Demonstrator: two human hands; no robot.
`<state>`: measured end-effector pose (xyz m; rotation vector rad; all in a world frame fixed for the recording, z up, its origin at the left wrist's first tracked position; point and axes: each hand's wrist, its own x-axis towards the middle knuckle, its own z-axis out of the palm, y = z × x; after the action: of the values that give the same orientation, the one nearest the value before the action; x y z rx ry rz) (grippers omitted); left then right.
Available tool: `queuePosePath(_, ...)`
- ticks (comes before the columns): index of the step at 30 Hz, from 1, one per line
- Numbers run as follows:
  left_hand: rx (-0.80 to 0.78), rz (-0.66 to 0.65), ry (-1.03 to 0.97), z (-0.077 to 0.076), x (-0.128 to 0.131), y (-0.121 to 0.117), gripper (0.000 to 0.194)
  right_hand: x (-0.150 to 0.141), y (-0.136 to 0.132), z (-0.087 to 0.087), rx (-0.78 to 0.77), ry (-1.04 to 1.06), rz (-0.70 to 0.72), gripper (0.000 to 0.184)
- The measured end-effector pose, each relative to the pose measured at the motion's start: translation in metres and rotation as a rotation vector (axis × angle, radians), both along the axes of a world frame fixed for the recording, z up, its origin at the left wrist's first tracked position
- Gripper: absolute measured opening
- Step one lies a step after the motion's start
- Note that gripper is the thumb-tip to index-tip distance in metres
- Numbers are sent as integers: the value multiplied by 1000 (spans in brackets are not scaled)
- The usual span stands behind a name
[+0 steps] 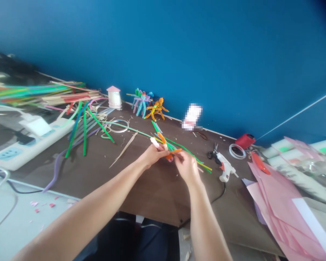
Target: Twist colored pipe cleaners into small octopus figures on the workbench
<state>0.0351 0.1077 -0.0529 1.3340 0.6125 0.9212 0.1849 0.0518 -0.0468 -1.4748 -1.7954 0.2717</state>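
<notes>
Over the middle of the brown table, my left hand [152,155] is closed on a bent orange pipe cleaner [162,138]. A small white piece [154,142] shows at that hand's fingertips; I cannot tell what it is. Close beside it, my right hand [187,164] pinches a straight orange length that runs between both hands. Fingers partly hide how the orange parts join. Beneath and behind the hands lie green and yellow pipe cleaners [206,168]. Beyond them, several pipe cleaner figures, including an orange one [159,108] and a light blue one [141,103], stand near the wall.
On the right are a white glue gun [227,167], scissors [212,153], a red spool [245,140] and pink sheets [277,203]. A power strip [29,141], loose pipe cleaners [84,130] and a white cup-like container [114,98] stand left. A blue wall [163,50] borders the table.
</notes>
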Motion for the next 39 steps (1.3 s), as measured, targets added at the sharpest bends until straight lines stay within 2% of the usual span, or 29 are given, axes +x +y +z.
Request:
queuePosePath(2,0,17,50,0,0,-1,18,0,0,-1,17,-31,-5,16)
queuePosePath(7,65,166,156,-1,1,-2,21,-3,-2,4,50,-153,20,14)
queuePosePath(11,159,208,213,-6,1,0,21,-8,-5,9,98,-335,-10,16)
queuePosePath(15,321,282,378,-9,2,0,20,-13,-6,10,114,-440,-32,14)
queuePosePath(19,551,423,439,-8,3,-3,19,-14,-5,4,109,-343,-58,13)
queuePosePath(22,615,428,409,-9,4,-3,20,-13,-4,-1,32,-161,-60,12)
queuePosePath(24,536,361,368,-11,4,-2,19,-12,-3,-3,-21,-72,-72,13)
queuePosePath(28,201,160,179,-12,4,1,19,-12,-2,-2,-65,-20,-109,15)
queuePosePath(32,-21,91,31,-12,3,3,24,-13,0,7,-125,73,-76,16)
queuePosePath(35,-77,41,-10,-10,1,3,27,-13,0,16,-165,113,-52,18)
queuePosePath(39,-37,68,1,-10,0,2,26,-17,-8,27,-186,-56,-66,17)
